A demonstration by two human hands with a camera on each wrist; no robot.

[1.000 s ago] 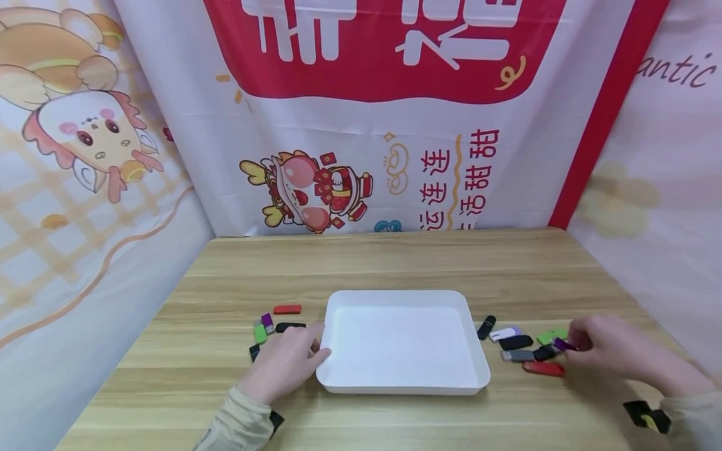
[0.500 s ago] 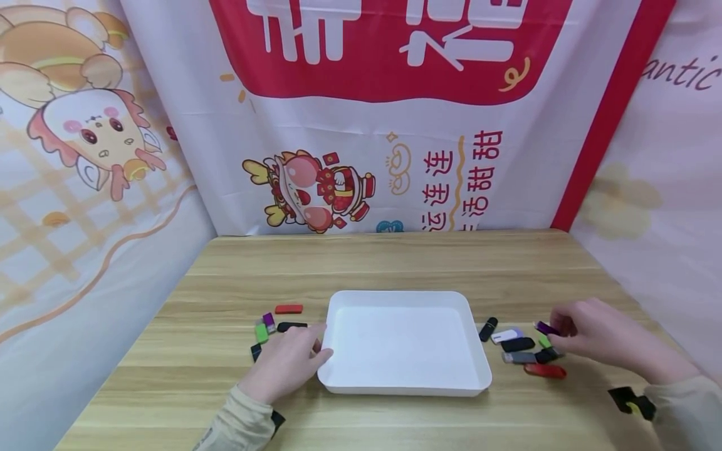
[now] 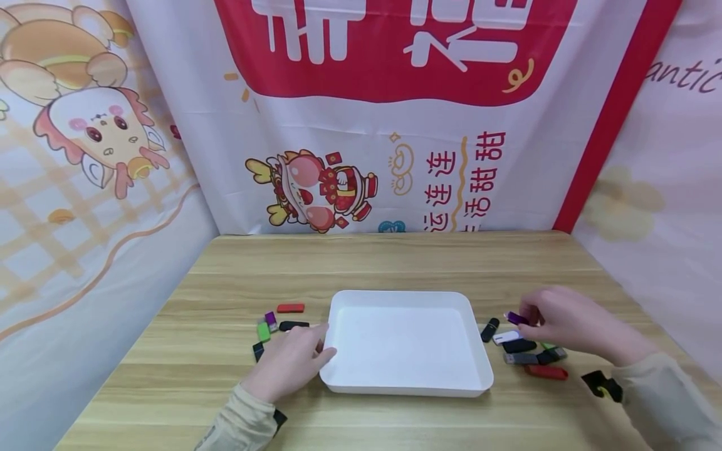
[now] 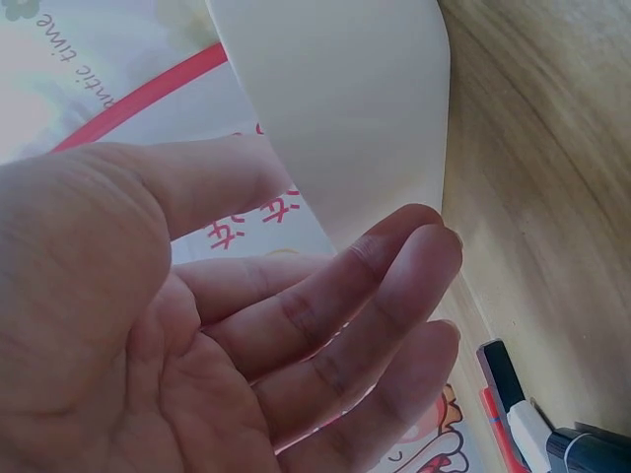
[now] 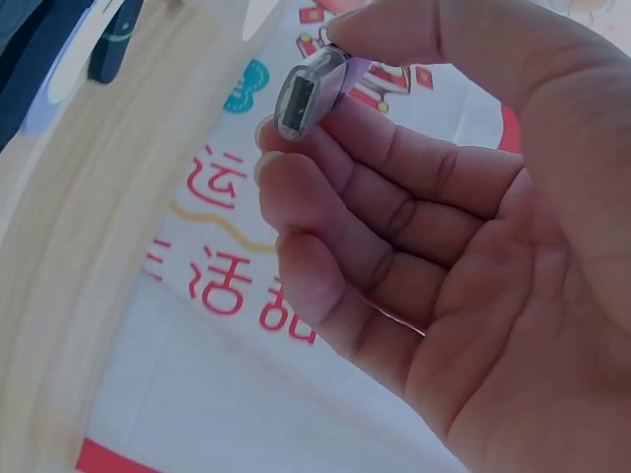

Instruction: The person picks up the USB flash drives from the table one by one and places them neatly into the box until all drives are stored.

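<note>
My right hand [image 3: 570,322] pinches a purple USB stick [image 3: 516,318] between thumb and index finger, over the right-hand group. In the right wrist view the metal plug of this stick [image 5: 301,103] faces the camera, under a clear cap; the other fingers lie loosely bent below. At the left side of a white tray [image 3: 406,391], my left hand [image 3: 287,363] holds the wall, thumb over the rim and fingers outside. The left wrist view shows the fingers [image 4: 424,266] along the tray's outer wall [image 4: 365,108], the thumb tip hidden behind it.
Right of the tray lie several USB sticks, including a white one [image 3: 507,337], a grey one [image 3: 521,358], and a red one [image 3: 547,372]. Left of it are an orange-red [image 3: 290,308], a green [image 3: 263,332] and a black one [image 3: 294,326]. Printed cloths wall the table.
My right hand has lifted the purple USB stick from the right group and moved left with it, toward the tray. My left hand keeps its place on the tray.
</note>
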